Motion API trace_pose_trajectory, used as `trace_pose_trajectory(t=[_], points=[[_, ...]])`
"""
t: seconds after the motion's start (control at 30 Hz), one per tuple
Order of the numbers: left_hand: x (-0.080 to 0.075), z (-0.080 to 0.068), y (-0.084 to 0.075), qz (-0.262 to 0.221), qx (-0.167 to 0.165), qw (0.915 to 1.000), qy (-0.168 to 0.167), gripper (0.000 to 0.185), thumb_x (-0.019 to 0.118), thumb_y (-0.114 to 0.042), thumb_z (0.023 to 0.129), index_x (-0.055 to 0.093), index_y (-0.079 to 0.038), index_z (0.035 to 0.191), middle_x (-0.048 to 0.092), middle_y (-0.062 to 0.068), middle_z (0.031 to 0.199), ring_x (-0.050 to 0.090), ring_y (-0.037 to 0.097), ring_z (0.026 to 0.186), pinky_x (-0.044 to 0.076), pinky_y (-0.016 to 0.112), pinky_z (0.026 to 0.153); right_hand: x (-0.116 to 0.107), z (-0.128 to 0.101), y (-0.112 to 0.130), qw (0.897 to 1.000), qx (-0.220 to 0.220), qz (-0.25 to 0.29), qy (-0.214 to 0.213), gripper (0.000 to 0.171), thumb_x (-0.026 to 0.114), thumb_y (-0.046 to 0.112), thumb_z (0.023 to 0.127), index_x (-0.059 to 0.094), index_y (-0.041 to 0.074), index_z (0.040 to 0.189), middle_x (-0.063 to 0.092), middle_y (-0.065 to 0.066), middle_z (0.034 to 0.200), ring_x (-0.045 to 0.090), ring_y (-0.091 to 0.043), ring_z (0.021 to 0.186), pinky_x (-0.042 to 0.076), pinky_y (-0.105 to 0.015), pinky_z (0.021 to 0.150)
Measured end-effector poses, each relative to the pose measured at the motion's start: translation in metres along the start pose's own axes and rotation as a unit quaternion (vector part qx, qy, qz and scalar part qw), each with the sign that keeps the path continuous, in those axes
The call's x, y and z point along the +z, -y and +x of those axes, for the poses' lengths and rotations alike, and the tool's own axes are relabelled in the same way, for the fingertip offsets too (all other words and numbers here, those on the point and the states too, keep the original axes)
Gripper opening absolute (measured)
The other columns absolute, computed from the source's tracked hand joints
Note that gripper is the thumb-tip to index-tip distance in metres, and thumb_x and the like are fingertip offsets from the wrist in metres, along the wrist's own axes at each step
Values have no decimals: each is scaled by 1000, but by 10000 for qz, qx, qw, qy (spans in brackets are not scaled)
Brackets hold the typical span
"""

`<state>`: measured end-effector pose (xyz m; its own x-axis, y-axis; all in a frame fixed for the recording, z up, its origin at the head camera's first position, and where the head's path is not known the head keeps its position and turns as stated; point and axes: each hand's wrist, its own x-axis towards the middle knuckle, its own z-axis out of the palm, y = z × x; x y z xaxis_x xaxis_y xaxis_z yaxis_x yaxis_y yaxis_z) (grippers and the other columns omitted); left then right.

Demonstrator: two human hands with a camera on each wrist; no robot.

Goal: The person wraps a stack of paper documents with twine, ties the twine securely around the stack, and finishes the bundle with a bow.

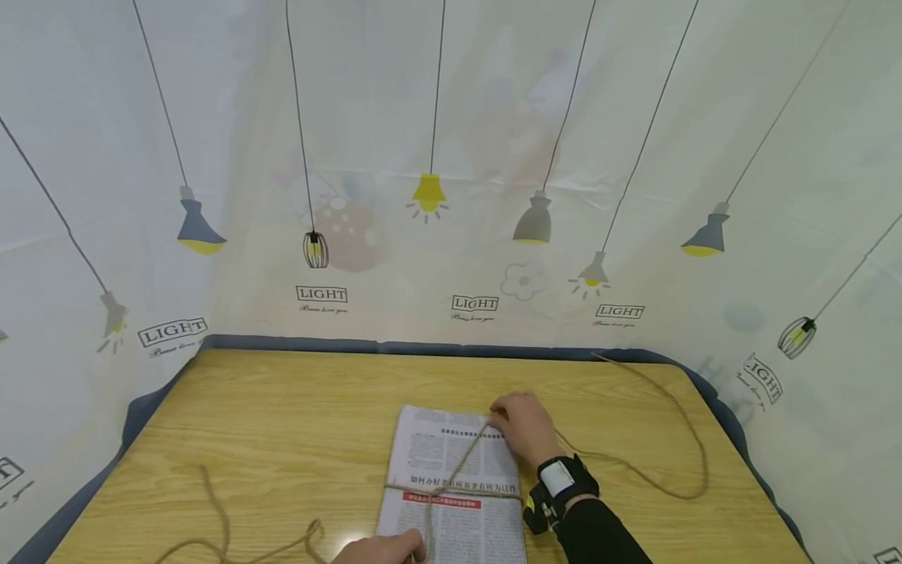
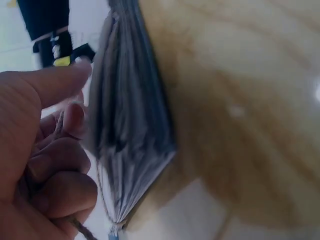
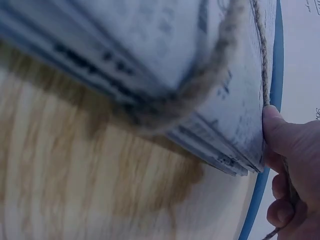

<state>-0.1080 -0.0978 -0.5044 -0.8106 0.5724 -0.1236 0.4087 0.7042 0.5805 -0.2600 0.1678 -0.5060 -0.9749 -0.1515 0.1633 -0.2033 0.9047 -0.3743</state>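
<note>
A stack of folded newspapers lies on the wooden table, with twine running across its width and crossing a lengthwise strand near the middle. At the far right corner of the stack, my right hand pinches the lengthwise strand; in the right wrist view the thumb presses the twine at the paper's edge. My left hand is at the near end of the stack, fingers curled round the twine, whose tail comes out below the fingers in the left wrist view.
One loose length of twine curves over the table's right side to the back edge. Another loose length lies looped at the front left. A pale curtain printed with lamps surrounds the table at the back and sides.
</note>
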Motion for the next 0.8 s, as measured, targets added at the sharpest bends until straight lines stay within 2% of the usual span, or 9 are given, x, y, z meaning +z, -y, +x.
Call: trace_pose_trajectory(t=[0.13, 0.27, 0.33, 0.43, 0.63, 0.73, 0.8], points=[[15, -3, -3, 323, -96, 9988, -355, 21, 64, -44, 87, 50, -29, 86, 41, -19, 52, 31, -5, 43, 27, 19, 41, 1, 3, 0, 9995, 164, 58, 262, 13, 70, 24, 90, 78, 17, 97, 73, 0, 96, 62, -22, 95, 50, -42, 87], [22, -5, -4, 789, 96, 9938, -783, 24, 63, -49, 87, 48, -30, 86, 32, -21, 50, 22, -7, 41, 21, 17, 38, 1, 5, -1, 9989, 223, 165, 365, 11, 71, 22, 89, 78, 16, 96, 74, 0, 97, 64, -22, 94, 51, -42, 86], [23, -4, -3, 914, 151, 9921, -848, 26, 62, -51, 87, 48, -30, 87, 31, -22, 51, 20, -9, 41, 20, 16, 38, 1, 5, -3, 9986, 232, 217, 412, 12, 70, 22, 90, 78, 16, 96, 74, -1, 97, 65, -21, 93, 51, -42, 85], [22, -2, 1, 854, 120, 9938, -702, 25, 63, -49, 87, 50, -28, 89, 35, -22, 52, 23, -9, 41, 23, 15, 39, 0, 5, -6, 9981, 278, 282, 482, 11, 70, 21, 90, 78, 16, 96, 74, 0, 96, 66, -19, 90, 53, -39, 80], [7, 3, 14, 593, -69, 9982, -29, 27, 64, -49, 86, 54, -26, 98, 55, -17, 68, 41, -4, 52, 34, 21, 48, -6, 1, -10, 9977, 329, 275, 527, 9, 70, 20, 90, 77, 16, 93, 73, 0, 92, 64, -15, 81, 52, -36, 73], [-3, 4, 20, 651, -51, 9977, 200, 29, 64, -48, 88, 54, -25, 103, 54, -17, 71, 44, -4, 56, 38, 22, 52, -9, -2, -14, 9973, 405, 311, 524, 7, 71, 20, 89, 76, 15, 92, 71, 0, 90, 61, -14, 78, 50, -35, 70], [-7, 3, 23, 847, 44, 9963, 119, 22, 63, -38, 91, 53, -24, 104, 50, -17, 67, 41, -4, 54, 36, 21, 50, -10, -4, -18, 9971, 465, 313, 513, 7, 71, 21, 89, 75, 15, 92, 70, 0, 89, 58, -12, 75, 48, -33, 68]])
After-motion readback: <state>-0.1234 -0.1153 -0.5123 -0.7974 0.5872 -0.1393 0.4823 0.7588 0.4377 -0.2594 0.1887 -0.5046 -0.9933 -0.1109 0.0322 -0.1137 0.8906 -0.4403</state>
